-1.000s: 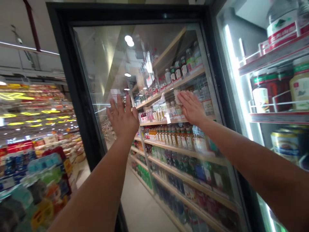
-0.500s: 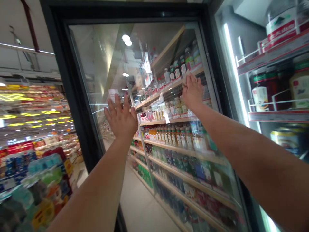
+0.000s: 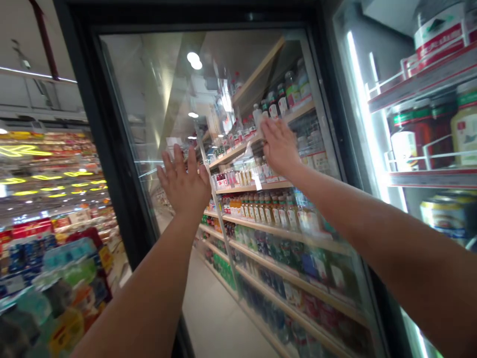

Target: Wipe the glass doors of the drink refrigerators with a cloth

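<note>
The shop stretches off to the left, all bright shelving and yellow light strips, with colourful packs (image 3: 70, 283) stacked close by on that side. In the head view, the one view here, I see a tall glass pane (image 3: 156, 99) set in a black door frame (image 3: 104, 124), straight ahead of the person's fingers, its long axis upright but leaning in the view. The left hand (image 3: 184, 186) looks flat against the glass, fingers spread and thumb out, and is the nearer one to the outer left side of the frame. The right hand (image 3: 281, 149) sits higher, nearer the lit cooler (image 3: 432, 178), its fingers close together and pointing up and leftward; a whitish patch (image 3: 261, 125) shows at their tips, too blurred for me to tell whether they hold it. In the cooler stand dark bottles (image 3: 404, 141) behind wire guards, a big red-labelled bottle (image 3: 439, 32) above and cans (image 3: 445, 216) below. Wooden shelves (image 3: 266, 226) filled with rows of bottles appear in the glass.
</note>
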A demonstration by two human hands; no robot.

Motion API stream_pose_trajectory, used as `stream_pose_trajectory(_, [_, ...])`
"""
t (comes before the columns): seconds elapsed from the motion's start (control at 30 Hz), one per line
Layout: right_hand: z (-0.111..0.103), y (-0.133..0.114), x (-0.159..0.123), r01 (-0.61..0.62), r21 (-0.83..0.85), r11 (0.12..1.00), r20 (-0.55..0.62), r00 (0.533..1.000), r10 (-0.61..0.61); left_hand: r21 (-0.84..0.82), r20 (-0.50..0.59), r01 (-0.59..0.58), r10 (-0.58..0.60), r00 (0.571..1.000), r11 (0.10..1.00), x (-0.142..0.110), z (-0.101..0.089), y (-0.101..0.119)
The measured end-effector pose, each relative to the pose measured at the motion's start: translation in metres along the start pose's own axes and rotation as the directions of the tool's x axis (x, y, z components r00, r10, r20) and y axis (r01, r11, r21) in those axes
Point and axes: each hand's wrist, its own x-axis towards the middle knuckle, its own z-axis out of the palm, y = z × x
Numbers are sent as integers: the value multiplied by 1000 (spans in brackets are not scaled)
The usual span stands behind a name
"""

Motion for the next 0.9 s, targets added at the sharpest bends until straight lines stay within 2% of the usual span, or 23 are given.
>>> stream_pose_trajectory(0.03, [2,-6,-4,149,8,989,29,988,-149,4,6,0,0,1000,1000,0,0,0])
stream_pose_trajectory(0.1, [4,-9,-12,370,17,929,74,926,-370,14,15,3,-4,1000,1000,0,-1,0])
stream_pose_trajectory(0.17, [1,0,-14,435,13,900,99,895,-434,24,17,5,-6,1000,1000,1,-1,1])
stream_pose_trajectory(0.23, [-4,15,-11,308,-6,951,67,949,-307,17,18,7,-8,1000,1000,1,-2,2])
stream_pose_trajectory(0.27, [-5,21,-8,167,-15,986,26,986,-166,8,20,9,-9,1000,1000,1,-2,3])
stream_pose_trajectory(0.3, [-6,25,-6,-8,-18,1000,-25,1000,7,0,21,12,-12,1000,1000,1,-2,3])
stream_pose_trajectory(0.33, [-5,25,-5,-168,-13,986,-72,983,167,-7,22,15,-14,1000,1000,1,-2,4])
stream_pose_trajectory(0.37, [-4,22,-5,-270,-6,963,-101,958,268,-13,20,17,-16,1000,1000,1,-2,4])
stream_pose_trajectory(0.4, [-2,17,-7,-286,-6,958,-105,953,284,-17,17,18,-17,1000,1000,1,-3,4])
stream_pose_trajectory(0.43, [0,11,-10,-206,-12,979,-82,976,204,-21,15,19,-19,1000,1000,0,-3,4])
stream_pose_trajectory(0.47, [1,4,-13,-30,-15,999,-30,999,30,-25,14,21,-20,1000,999,0,-2,4])
stream_pose_trajectory(0.5, [2,-1,-17,196,-4,981,34,980,-196,-30,14,22,-22,1000,999,0,-2,4])
stream_pose_trajectory(0.53, [2,-3,-21,400,20,916,94,912,-400,-33,15,24,-24,1000,999,0,-2,4])
stream_pose_trajectory(0.57, [2,-2,-24,531,43,846,133,836,-532,-33,14,26,-25,1000,999,0,-2,4])
stream_pose_trajectory(0.6, [1,1,-26,576,50,816,147,804,-576,-29,15,25,-24,1000,999,0,-2,3])
stream_pose_trajectory(0.63, [0,6,-26,530,34,847,131,838,-530,-26,13,22,-21,1000,999,0,-2,3])
stream_pose_trajectory(0.7, [-1,16,-25,215,-28,976,12,977,-215,-25,10,13,-12,1000,1000,0,-1,2])
stream_pose_trajectory(0.73, [-1,19,-25,39,-39,998,-57,998,-41,-26,8,8,-8,1000,1000,0,-1,2])
stream_pose_trajectory(0.77, [0,19,-26,-77,-37,996,-104,992,73,-27,8,5,-5,1000,1000,0,-1,2])
stream_pose_trajectory(0.8, [2,17,-28,-105,-32,994,-117,988,101,-25,9,4,-4,1000,1000,0,-1,1])
stream_pose_trajectory(0.83, [4,14,-31,-38,-29,999,-93,995,35,-20,10,3,-3,1000,1000,0,0,1])
stream_pose_trajectory(0.87, [6,10,-34,105,-24,994,-38,994,-106,-13,10,0,0,1000,1000,0,0,1])
stream_pose_trajectory(0.9, [7,7,-38,273,-9,962,27,962,-273,-4,9,-4,4,1000,1000,0,0,1])
